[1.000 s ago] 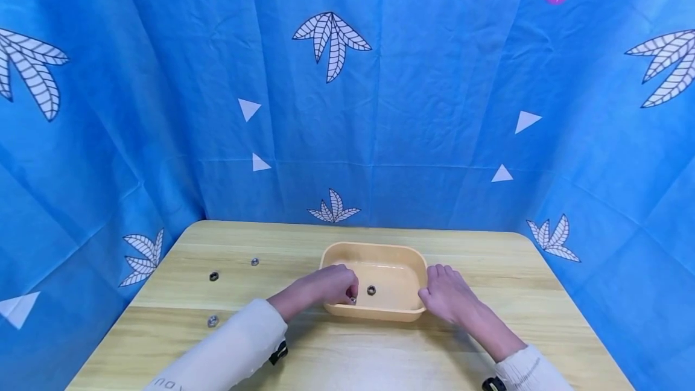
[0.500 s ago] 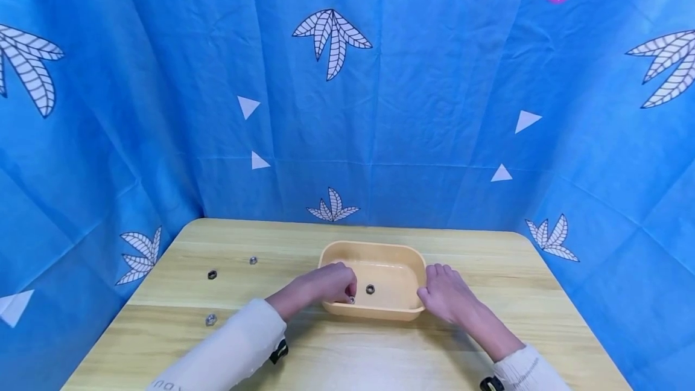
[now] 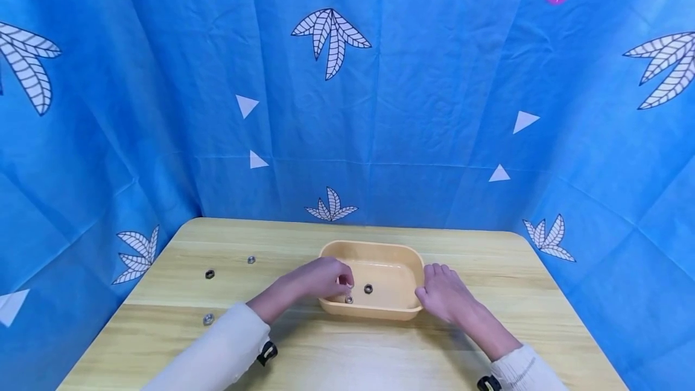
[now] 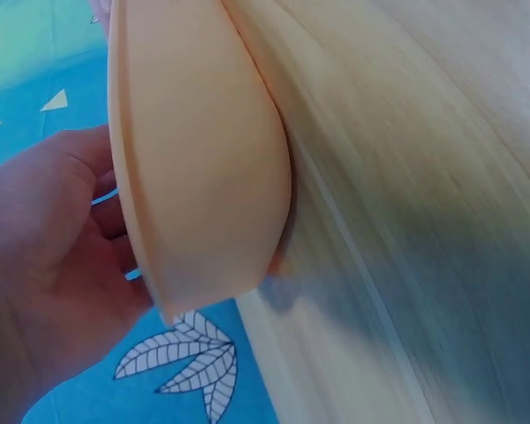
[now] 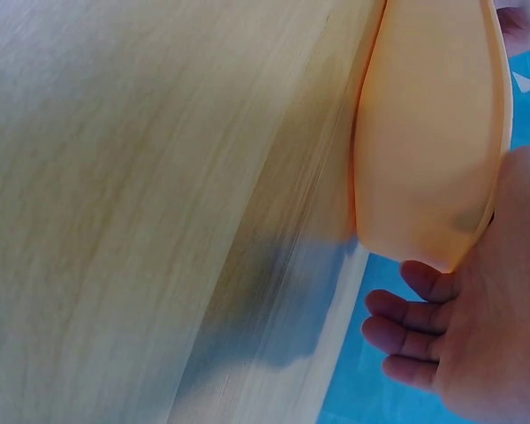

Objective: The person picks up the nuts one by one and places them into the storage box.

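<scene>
We note two bare hands, left hand (image 3: 320,278) and right hand (image 3: 442,294). Cream long sleeves (image 3: 217,355); black strap fittings (image 3: 266,353) at both wrists.

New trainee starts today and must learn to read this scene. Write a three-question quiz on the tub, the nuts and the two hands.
1. True or false: the shallow yellow plastic tub stands on the light wooden table.
2. How many small metal nuts lie inside the tub: A one, B two, C four?
3. Fill in: the right hand rests against the tub's ____ side, as the head camera sees it.

Key
1. True.
2. B: a dark nut and a silvery nut, just below the left hand, which reaches over the rim. Three more nuts lie on the table to the left.
3. Right, fingers relaxed beside the wall.
</scene>
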### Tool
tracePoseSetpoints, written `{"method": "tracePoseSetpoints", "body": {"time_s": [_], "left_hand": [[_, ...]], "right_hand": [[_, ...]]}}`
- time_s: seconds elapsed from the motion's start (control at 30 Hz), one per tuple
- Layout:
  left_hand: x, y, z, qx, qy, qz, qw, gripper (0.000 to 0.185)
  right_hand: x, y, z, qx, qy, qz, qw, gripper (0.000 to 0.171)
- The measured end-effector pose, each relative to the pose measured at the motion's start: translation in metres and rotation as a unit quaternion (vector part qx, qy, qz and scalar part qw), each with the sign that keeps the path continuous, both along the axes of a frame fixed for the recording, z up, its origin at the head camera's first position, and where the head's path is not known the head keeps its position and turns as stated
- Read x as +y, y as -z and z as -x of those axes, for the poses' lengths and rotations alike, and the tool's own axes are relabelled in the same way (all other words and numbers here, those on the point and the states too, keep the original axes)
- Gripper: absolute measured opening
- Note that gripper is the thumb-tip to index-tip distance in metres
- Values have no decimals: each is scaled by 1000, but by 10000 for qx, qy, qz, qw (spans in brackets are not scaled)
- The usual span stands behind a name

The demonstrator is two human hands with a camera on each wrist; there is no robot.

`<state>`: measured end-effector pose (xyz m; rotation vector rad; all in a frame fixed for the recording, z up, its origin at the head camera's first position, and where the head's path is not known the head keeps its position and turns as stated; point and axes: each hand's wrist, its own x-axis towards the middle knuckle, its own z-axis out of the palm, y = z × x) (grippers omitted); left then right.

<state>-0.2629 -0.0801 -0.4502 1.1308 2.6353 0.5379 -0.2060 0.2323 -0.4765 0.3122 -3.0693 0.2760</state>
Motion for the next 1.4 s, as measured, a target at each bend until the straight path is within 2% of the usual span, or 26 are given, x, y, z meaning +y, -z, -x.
{"method": "tracePoseSetpoints", "body": {"time_s": [0.17, 0.4, 0.67, 1.23, 1.4], "left_hand": [[-15, -10, -7, 405, -129, -206, 9989, 17], [-35, -18, -12, 718, -464, -526, 9950, 18], [-53, -14, -15, 968, -513, -688, 9916, 13], [-85, -5, -27, 1035, -730, -688, 9896, 13], [-96, -2, -30, 1076, -893, -661, 9880, 11]], "right_hand": [[-1, 1, 0, -48, -21, 15, 10000, 30], [-1, 2, 1, -34, 21, 22, 10000, 32], [-1, 2, 1, -81, 21, 57, 9999, 34], [-1, 0, 0, -54, 31, 24, 10000, 36], [0, 1, 0, -67, 33, 63, 10000, 36]]}}
